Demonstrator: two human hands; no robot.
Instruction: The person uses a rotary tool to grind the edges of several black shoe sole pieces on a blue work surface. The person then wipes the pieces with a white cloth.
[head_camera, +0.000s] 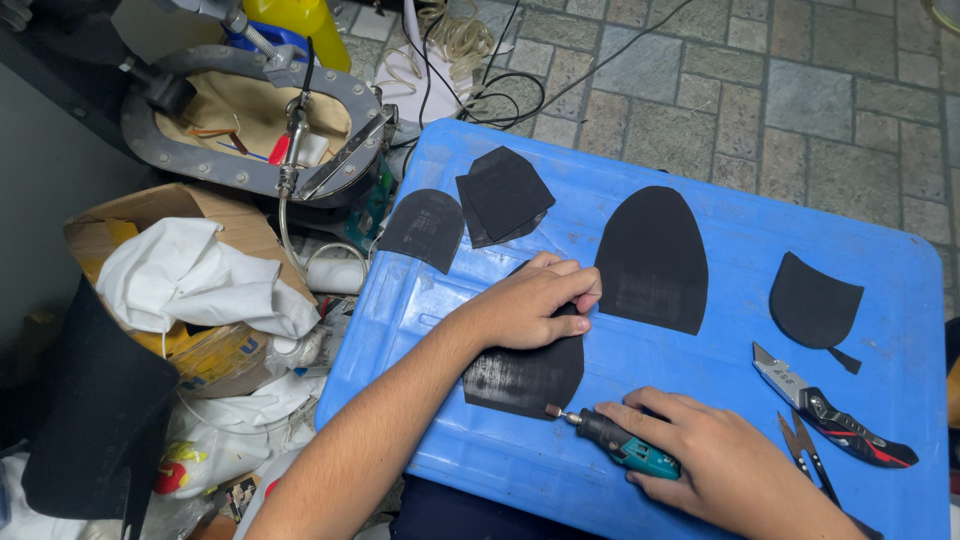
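The fingers (655, 415) of the right hand (730, 465) are closed around a small teal and black handheld rotary grinder (620, 445), whose tip is held at the lower edge of a flat black rubber sole piece (522, 378). The fingers (570, 298) of the left hand (525, 305) are curled and pressed down on the top of that same piece, pinning it flat to the blue plastic table (700, 150); a scuffed grey patch is seen on its surface.

Just beside the left hand, a larger rounded black sole piece (653, 260) is laid flat. Further up, two smaller black heel-shaped pieces (425, 228) and (503, 195) are placed near the far edge, and another black piece (812, 303) lies to the right. A grey and red utility knife (830, 412) and small black snips (808, 455) are seen near the right hand. A cardboard box with white cloth (190, 275) stands off the table's left.
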